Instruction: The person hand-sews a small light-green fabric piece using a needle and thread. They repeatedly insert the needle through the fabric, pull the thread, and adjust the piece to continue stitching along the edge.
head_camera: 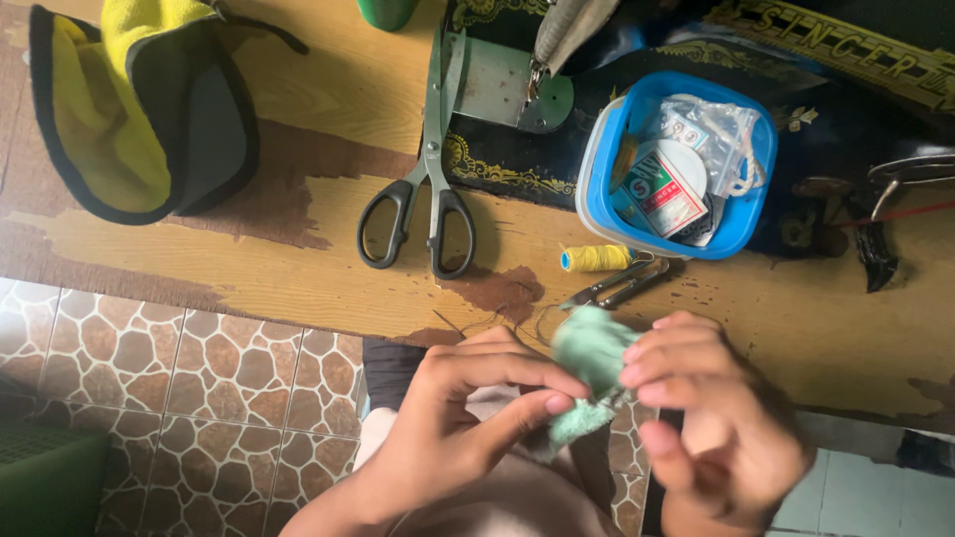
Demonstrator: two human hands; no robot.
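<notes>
Left hand (468,398) and right hand (696,408) both pinch a small pale green cloth (589,363), thumb against fingertips, held above the lap just off the near edge of the table (298,268). Judged soft, light and limp, apt to fold or slip; best gripped at its edges near the worked spot. It looks crumpled and fuzzy, slightly blurred; scissors (423,199), yellow spool (595,259) and blue tub (676,164) lie beyond.

Single head-worn view, looking steeply down; close on hands (587,418) at near edge of wooden surface (298,268), tiled floor below.
</notes>
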